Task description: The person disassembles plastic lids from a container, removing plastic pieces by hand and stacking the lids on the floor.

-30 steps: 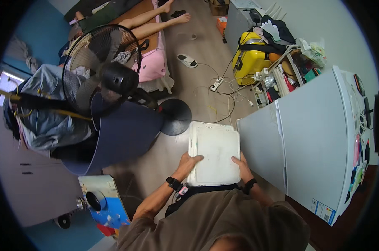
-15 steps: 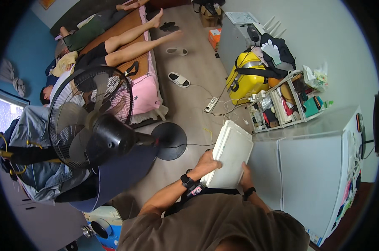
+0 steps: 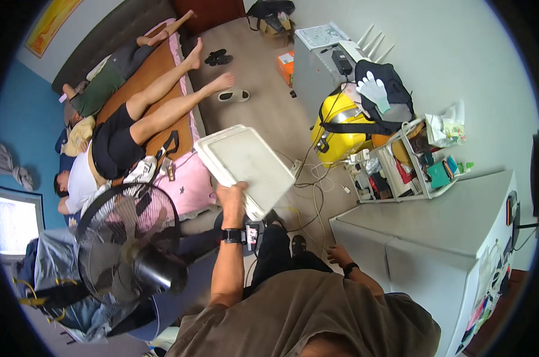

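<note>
My left hand (image 3: 231, 201) is closed on the near edge of a white flat rectangular plastic box (image 3: 247, 169) with a lid. It holds the box out in front of me, tilted, above the floor. My right hand (image 3: 339, 256) is apart from the box and hangs by the fridge (image 3: 359, 250), its fingers loosely apart with nothing seen in them. Each wrist wears a black band.
A black standing fan (image 3: 129, 244) is at left, beside a bed (image 3: 153, 134) where two people lie. At right stand a storage rack (image 3: 409, 172) and a yellow suitcase (image 3: 339, 122). Cables (image 3: 320, 190) trail over the floor.
The box has swung left and away from the fridge in my left hand. My right hand has let go of it and dropped lower. The view has shifted.
</note>
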The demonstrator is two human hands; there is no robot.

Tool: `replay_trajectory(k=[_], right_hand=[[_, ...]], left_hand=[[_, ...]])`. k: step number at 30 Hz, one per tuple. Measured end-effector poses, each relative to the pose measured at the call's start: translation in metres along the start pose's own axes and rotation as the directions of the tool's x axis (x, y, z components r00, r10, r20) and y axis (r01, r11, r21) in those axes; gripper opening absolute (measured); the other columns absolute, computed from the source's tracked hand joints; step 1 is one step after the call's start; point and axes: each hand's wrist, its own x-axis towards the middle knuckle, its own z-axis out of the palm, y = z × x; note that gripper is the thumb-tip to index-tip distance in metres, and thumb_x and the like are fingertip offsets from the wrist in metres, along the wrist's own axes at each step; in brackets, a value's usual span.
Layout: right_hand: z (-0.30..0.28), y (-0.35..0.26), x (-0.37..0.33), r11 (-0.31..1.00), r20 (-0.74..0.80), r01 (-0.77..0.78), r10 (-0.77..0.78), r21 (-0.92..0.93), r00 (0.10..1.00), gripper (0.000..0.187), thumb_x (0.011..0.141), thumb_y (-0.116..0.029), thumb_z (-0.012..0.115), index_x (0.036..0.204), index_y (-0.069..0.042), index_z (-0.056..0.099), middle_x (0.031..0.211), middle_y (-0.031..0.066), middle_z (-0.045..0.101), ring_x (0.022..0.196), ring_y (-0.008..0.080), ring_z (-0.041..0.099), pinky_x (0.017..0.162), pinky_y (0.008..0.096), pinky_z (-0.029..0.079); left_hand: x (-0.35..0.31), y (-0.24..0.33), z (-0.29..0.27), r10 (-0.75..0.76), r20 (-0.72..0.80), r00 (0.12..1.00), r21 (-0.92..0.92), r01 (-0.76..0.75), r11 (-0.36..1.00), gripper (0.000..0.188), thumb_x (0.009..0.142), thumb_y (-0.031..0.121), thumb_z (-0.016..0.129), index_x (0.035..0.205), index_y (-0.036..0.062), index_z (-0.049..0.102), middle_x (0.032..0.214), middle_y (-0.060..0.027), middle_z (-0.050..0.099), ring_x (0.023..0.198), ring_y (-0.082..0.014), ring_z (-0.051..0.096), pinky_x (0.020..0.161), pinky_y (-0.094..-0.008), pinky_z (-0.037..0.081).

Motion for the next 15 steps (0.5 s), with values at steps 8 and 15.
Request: replay_trajectory(k=[8,15], right_hand=[[-0.010,-0.070,0.035,0.994,-0.029,0.064,-0.061,0.094,0.998,0.044,0.087,-0.022,0.064,0.121,0.005,0.055,0.094,0.0111,0.061,0.077,0.0181,0.062,0.060,0.0322,0.051],[0.003,-0.192,-0.013,0.950,-0.068,0.288,-0.297,-0.120,0.952,0.037,0.087,-0.014,0.058,0.118,0.005,0.058,0.112,0.0135,0.064,0.095,0.0218,0.063,0.080,0.0322,0.051]], left_hand=[[0.139,0.056,0.024,0.151,-0.176,0.973,0.019,-0.150,0.989,0.048,0.059,-0.008,0.061,0.106,-0.0063,0.053,0.094,-0.0107,0.059,0.081,-0.0237,0.056,0.079,-0.0328,0.045],[0.204,0.088,0.057,0.310,-0.236,0.921,0.102,-0.294,0.950,0.049,0.058,-0.008,0.061,0.106,-0.0029,0.054,0.095,-0.0091,0.060,0.084,-0.0210,0.057,0.079,-0.0318,0.046]])
